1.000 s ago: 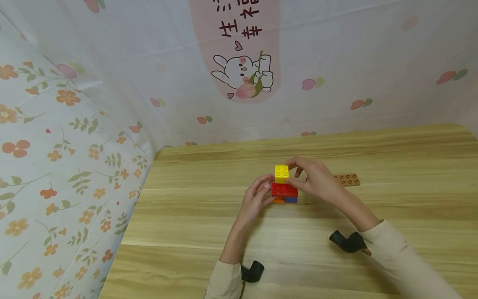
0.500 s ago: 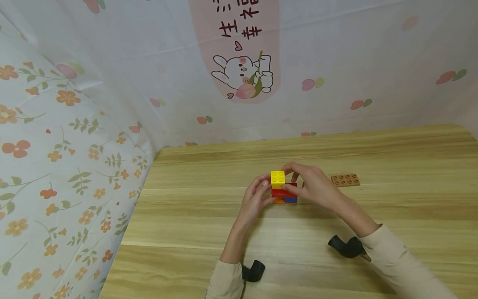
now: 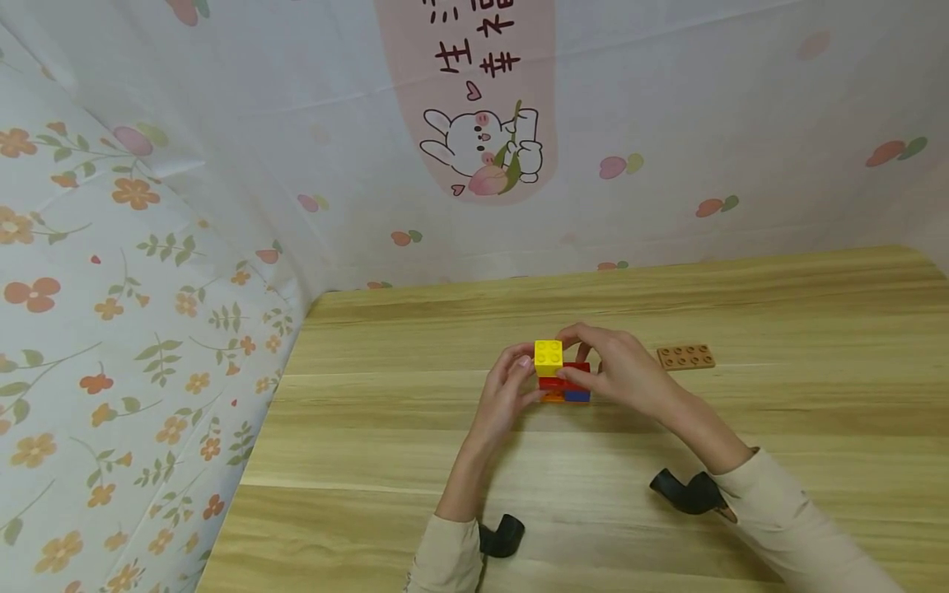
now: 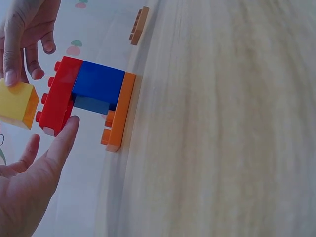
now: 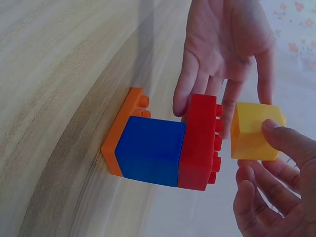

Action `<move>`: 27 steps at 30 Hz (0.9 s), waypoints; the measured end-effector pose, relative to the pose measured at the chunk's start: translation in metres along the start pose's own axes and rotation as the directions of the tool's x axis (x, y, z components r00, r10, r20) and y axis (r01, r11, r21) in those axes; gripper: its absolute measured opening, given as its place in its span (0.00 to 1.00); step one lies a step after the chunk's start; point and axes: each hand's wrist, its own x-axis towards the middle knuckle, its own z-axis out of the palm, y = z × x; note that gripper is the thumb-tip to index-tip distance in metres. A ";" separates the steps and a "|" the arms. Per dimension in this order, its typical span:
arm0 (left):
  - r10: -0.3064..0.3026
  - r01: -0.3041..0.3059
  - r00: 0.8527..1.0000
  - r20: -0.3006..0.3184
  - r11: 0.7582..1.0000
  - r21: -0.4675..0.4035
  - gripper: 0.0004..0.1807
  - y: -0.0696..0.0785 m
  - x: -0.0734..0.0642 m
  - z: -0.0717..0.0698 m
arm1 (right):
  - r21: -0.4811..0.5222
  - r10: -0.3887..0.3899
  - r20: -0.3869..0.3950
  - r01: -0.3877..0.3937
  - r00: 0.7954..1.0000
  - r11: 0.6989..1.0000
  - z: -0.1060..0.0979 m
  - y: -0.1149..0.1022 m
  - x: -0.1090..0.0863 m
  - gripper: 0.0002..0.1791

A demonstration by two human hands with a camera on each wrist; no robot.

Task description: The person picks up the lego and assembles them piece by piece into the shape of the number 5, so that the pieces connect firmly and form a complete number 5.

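Observation:
My right hand (image 3: 626, 366) pinches a square yellow building brick (image 3: 549, 357) between thumb and fingers. In the right wrist view a small gap separates this brick from the studs of a long red brick (image 5: 197, 143). That red brick lies on top of a blue brick (image 5: 150, 150), which stands on an orange plate (image 5: 121, 128) on the table. To the left of the stack is my left hand (image 3: 504, 395), its fingers extended around the red brick's left end. One of its fingertips touches the red brick in the left wrist view.
A tan studded plate (image 3: 685, 357) lies on the wooden table (image 3: 356, 428) to the right of the stack. Black curved pieces (image 3: 691, 492) show beside both sleeves. A patterned cloth (image 3: 334, 123) hangs behind the table, another at the left.
My right hand has moved the yellow brick left and slightly nearer, over the left part of the red brick. The left hand and the stack have stayed almost in place.

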 end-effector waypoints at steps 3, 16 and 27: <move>-0.003 0.003 1.000 0.003 1.000 0.005 0.22 0.001 0.000 0.000 | 0.006 -0.002 -0.002 0.002 1.000 1.000 0.000 0.000 0.000 0.21; -0.025 0.025 1.000 0.011 1.000 -0.004 0.23 0.003 0.000 0.000 | 0.008 -0.009 -0.010 0.009 1.000 1.000 0.003 -0.001 -0.001 0.20; -0.015 0.014 1.000 0.026 1.000 0.026 0.21 0.018 -0.006 0.004 | 0.008 -0.016 -0.018 0.016 1.000 1.000 0.003 -0.001 -0.002 0.20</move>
